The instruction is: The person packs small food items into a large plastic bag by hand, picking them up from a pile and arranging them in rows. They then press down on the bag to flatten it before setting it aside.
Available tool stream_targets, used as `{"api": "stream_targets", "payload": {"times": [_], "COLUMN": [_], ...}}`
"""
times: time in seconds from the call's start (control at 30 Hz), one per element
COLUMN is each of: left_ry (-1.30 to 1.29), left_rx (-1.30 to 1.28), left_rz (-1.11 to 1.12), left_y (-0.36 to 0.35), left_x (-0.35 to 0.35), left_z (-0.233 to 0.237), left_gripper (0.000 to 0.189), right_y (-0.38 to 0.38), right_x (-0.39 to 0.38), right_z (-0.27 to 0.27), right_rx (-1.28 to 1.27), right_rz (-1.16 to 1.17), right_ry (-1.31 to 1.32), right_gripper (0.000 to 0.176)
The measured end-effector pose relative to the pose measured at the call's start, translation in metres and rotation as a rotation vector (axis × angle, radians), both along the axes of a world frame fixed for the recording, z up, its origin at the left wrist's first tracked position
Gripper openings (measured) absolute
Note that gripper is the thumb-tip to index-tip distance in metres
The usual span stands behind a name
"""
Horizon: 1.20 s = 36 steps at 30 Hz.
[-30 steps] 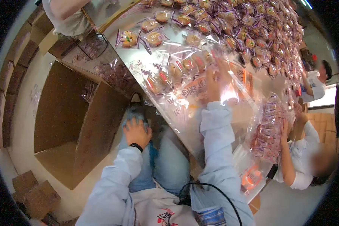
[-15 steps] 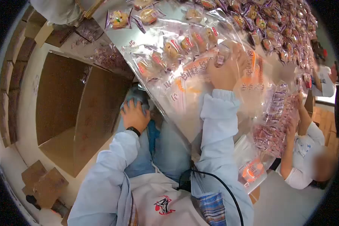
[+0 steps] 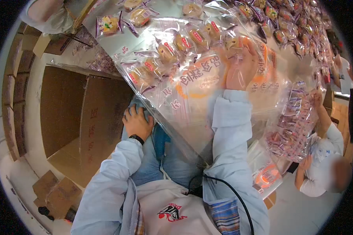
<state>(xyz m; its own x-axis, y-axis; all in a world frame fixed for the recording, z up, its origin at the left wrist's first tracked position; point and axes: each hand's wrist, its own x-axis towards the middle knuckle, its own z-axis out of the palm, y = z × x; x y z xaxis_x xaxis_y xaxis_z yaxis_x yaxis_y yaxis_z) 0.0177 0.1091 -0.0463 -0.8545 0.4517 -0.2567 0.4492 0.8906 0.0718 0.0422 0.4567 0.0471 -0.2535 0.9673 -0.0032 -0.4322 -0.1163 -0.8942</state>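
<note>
My left hand (image 3: 138, 123) rests on my knee with its fingers spread, holding nothing. My right hand (image 3: 242, 66) reaches over the table with its fingers closed on a wrapped pastry (image 3: 233, 43), at the right end of a row of similar packets. Beneath that hand lies a clear plastic bag (image 3: 202, 76) with orange and dark printing. Red-labelled wrapped pastries (image 3: 166, 52) line up along its far side, running down to the table's left edge.
Many wrapped pastries (image 3: 282, 23) are heaped at the far right. An open cardboard box (image 3: 102, 125) stands on the floor to my left. A co-worker (image 3: 321, 152) at the right has a hand at a filled bag (image 3: 292, 125); printed bags (image 3: 266, 176) lie nearby.
My right hand has moved the wrapped pastry farther out, up to the row's end. My left hand stays on my knee. The co-worker's lower hand has drawn back from the filled bag.
</note>
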Motion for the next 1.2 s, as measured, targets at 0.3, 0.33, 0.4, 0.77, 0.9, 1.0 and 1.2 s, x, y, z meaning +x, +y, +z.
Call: {"api": "stream_targets", "payload": {"times": [0.3, 0.33, 0.4, 0.77, 0.9, 1.0, 1.2], "left_ry": [-0.015, -0.009, 0.002, 0.004, 0.011, 0.055, 0.061], "left_rx": [-0.033, -0.041, -0.052, -0.016, -0.006, 0.027, 0.046], "left_rz": [-0.029, -0.041, -0.064, -0.022, -0.015, -0.016, 0.003], "left_y": [-0.001, -0.001, -0.001, -0.002, -0.002, -0.003, -0.003], "left_x": [-0.002, -0.002, -0.001, -0.002, -0.002, -0.002, -0.002], "left_z": [-0.006, -0.005, -0.002, -0.005, -0.002, -0.004, -0.003], "left_gripper": [0.058, 0.061, 0.066, 0.053, 0.050, 0.048, 0.046], "right_y": [-0.008, -0.008, -0.010, -0.006, -0.010, -0.006, -0.012], "right_x": [-0.003, -0.003, -0.001, -0.006, -0.003, -0.004, -0.002], "right_z": [-0.017, -0.016, -0.009, -0.021, -0.016, -0.024, -0.011], "right_rx": [0.624, 0.636, 0.655, 0.399, 0.531, 0.535, 0.681], "right_rz": [-0.081, -0.101, -0.168, 0.072, 0.203, 0.202, 0.210], "right_ry": [-0.568, -0.666, -0.654, -0.416, -0.475, -0.519, -0.605], "right_gripper": [0.049, 0.051, 0.053, 0.061, 0.069, 0.071, 0.073]}}
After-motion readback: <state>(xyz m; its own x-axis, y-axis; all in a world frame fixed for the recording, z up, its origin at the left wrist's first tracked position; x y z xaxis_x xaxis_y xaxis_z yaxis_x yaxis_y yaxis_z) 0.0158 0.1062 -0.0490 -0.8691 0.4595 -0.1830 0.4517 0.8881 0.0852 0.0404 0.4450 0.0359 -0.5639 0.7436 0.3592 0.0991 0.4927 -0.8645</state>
